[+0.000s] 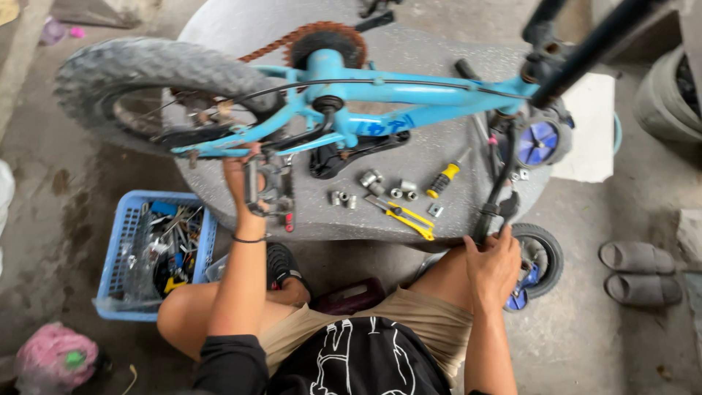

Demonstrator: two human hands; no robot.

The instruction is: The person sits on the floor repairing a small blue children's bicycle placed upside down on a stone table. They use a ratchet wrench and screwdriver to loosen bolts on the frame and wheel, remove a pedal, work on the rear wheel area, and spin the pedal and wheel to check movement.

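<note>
A small blue bicycle (pixel 409 91) lies upside down on a round grey stone table (pixel 409 51), its knobby rear tyre (pixel 146 66) at the left and rusty chainring (pixel 325 36) up top. My left hand (pixel 238 186) reaches up under the rear frame and grips a grey pedal (pixel 269 192) on its crank. My right hand (pixel 493 263) rests on my knee, its fingers closed around the lower end of a black bar (pixel 491 208) hanging from the bike's front. A blue training wheel (pixel 540 140) is beside that bar.
Sockets (pixel 373 179), a yellow-handled screwdriver (pixel 444 179) and yellow pliers (pixel 406 216) lie on the table's near edge. A blue plastic basket (pixel 121 249) full of tools sits on the floor at the left. A second small wheel (pixel 540 260) and grey slippers (pixel 640 271) are at the right.
</note>
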